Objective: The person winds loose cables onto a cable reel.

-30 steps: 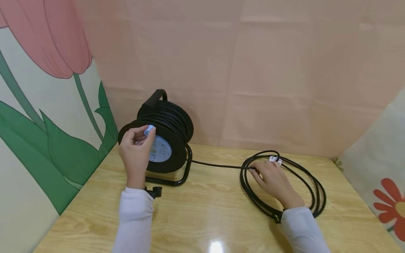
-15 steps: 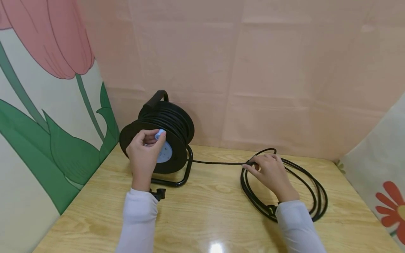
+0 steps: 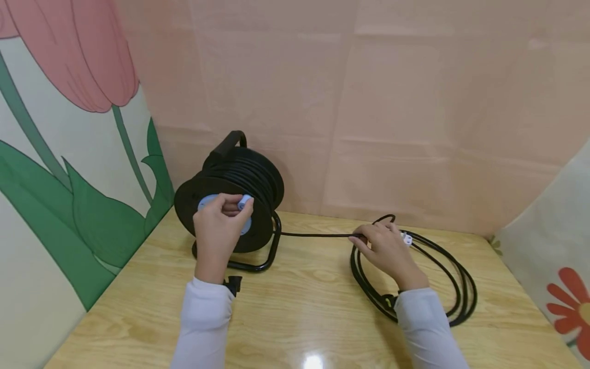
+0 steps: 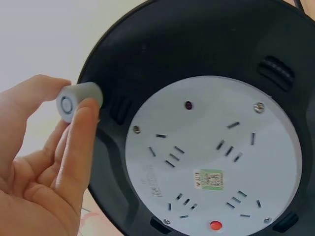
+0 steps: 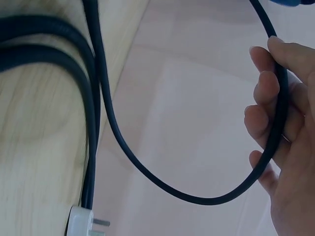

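Note:
On the left of the table stands a black cable reel (image 3: 258, 174) with cable wound on its drum. Its grey-blue socket panel (image 4: 211, 162) shows several outlets and a red button. My left hand (image 3: 218, 225) pinches the reel's small grey-blue crank knob (image 4: 81, 101) between thumb and fingers, at the flange's edge. To the right, my right hand (image 3: 389, 251) holds the black cable (image 5: 280, 98), thumb and fingers curled round it. From there the cable runs straight left to the reel. Loose coils (image 3: 461, 277) lie beneath and beside this hand, with a white plug (image 5: 79, 221) among them.
The wooden table (image 3: 295, 307) meets a pink backdrop (image 3: 392, 102) behind the reel. A tulip-painted panel (image 3: 106, 215) stands close on the reel's left. Another panel with a red flower (image 3: 569, 302) borders the right side.
My left hand has carried the knob rightward and down around the flange. The right hand has shifted slightly left with the cable.

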`<state>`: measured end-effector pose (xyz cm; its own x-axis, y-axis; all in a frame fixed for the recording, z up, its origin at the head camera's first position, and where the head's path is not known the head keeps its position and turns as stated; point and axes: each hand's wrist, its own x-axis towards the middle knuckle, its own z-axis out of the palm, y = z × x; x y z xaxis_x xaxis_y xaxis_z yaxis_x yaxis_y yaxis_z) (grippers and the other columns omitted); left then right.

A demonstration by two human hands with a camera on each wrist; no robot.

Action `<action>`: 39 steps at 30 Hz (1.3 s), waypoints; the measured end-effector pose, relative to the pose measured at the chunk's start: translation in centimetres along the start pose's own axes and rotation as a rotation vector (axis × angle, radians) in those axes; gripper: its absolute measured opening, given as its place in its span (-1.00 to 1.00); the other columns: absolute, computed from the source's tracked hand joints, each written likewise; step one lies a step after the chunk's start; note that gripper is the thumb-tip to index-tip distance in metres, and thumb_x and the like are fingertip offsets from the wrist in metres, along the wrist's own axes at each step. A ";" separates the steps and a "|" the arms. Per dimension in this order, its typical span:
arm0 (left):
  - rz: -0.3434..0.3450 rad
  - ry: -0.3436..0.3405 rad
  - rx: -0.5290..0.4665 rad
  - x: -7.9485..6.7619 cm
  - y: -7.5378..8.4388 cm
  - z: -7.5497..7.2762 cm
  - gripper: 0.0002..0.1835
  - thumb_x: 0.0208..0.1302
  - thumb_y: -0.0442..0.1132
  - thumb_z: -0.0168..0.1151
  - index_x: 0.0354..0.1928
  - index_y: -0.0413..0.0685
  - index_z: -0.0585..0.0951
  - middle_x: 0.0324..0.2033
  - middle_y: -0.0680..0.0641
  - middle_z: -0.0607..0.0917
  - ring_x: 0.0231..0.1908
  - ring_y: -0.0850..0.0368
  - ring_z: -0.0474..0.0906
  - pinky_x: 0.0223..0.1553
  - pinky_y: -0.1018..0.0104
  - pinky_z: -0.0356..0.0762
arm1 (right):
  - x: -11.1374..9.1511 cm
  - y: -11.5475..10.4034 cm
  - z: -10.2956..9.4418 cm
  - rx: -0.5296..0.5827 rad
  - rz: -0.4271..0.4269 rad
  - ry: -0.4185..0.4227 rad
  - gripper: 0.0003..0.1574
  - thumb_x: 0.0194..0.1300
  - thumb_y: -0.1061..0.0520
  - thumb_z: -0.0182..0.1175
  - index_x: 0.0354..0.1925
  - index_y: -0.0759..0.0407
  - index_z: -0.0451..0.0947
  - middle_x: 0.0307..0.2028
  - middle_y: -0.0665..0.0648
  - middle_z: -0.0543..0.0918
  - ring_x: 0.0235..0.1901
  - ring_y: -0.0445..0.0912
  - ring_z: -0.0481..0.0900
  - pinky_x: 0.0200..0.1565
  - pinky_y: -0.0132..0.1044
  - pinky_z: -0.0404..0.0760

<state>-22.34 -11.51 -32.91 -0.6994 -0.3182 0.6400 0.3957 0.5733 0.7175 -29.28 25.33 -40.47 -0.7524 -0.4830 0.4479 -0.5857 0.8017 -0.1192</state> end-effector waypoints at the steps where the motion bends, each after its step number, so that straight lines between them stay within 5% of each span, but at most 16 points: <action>1: -0.006 -0.016 0.010 0.0 0.1 0.1 -0.72 0.23 -0.03 0.45 -0.25 -0.12 0.76 -0.44 0.01 0.75 -0.45 0.25 0.68 -0.40 0.30 0.69 | 0.1 -0.1 0.0 0.003 -0.003 0.000 -0.77 0.44 -0.10 0.23 -0.16 0.00 0.66 -0.35 -0.12 0.65 -0.29 -0.12 0.53 0.04 0.08 0.31; 11: -0.055 -0.129 0.074 -0.3 0.3 0.4 -0.68 0.21 0.02 0.45 -0.26 -0.11 0.77 -0.47 0.00 0.76 -0.47 0.21 0.68 -0.43 0.20 0.68 | 1.7 -0.8 0.6 -0.012 -0.046 0.008 -0.70 0.43 -0.18 0.21 -0.17 -0.03 0.69 -0.42 -0.18 0.60 -0.37 -0.20 0.46 -0.01 -0.01 0.31; 26: -0.118 -0.301 0.145 -0.6 0.1 0.3 -0.67 0.23 0.04 0.42 -0.29 -0.12 0.77 -0.49 0.02 0.74 -0.49 0.17 0.64 -0.48 0.25 0.62 | 3.0 -2.2 1.9 -0.032 -0.115 -0.037 -0.82 0.43 0.00 0.25 -0.11 0.03 0.69 -0.37 -0.13 0.67 -0.34 -0.18 0.56 0.10 0.11 0.38; 32: -0.142 -0.380 0.163 -0.9 -0.2 0.7 -0.68 0.22 0.01 0.43 -0.33 -0.14 0.76 -0.52 0.03 0.72 -0.51 0.19 0.61 -0.48 0.27 0.60 | 3.6 -2.9 2.9 -0.021 -0.171 0.006 -0.85 0.39 0.02 0.31 -0.14 0.02 0.71 -0.38 -0.10 0.71 -0.40 -0.19 0.57 0.05 0.04 0.44; 39: -0.174 -0.483 0.184 -1.0 -0.6 1.1 -0.67 0.21 0.01 0.44 -0.34 -0.16 0.75 -0.53 0.06 0.70 -0.51 0.20 0.60 -0.46 0.29 0.58 | 4.2 -3.2 3.6 -0.097 -0.112 0.059 -0.74 0.29 -0.20 0.36 -0.30 -0.08 0.70 -0.61 -0.16 0.55 -0.38 -0.06 0.53 0.38 0.20 0.17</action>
<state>-22.53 -10.74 -34.32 -0.9564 -0.0620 0.2856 0.1692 0.6795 0.7139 -31.59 19.45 -41.40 -0.6630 -0.5524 0.5052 -0.6312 0.7754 0.0195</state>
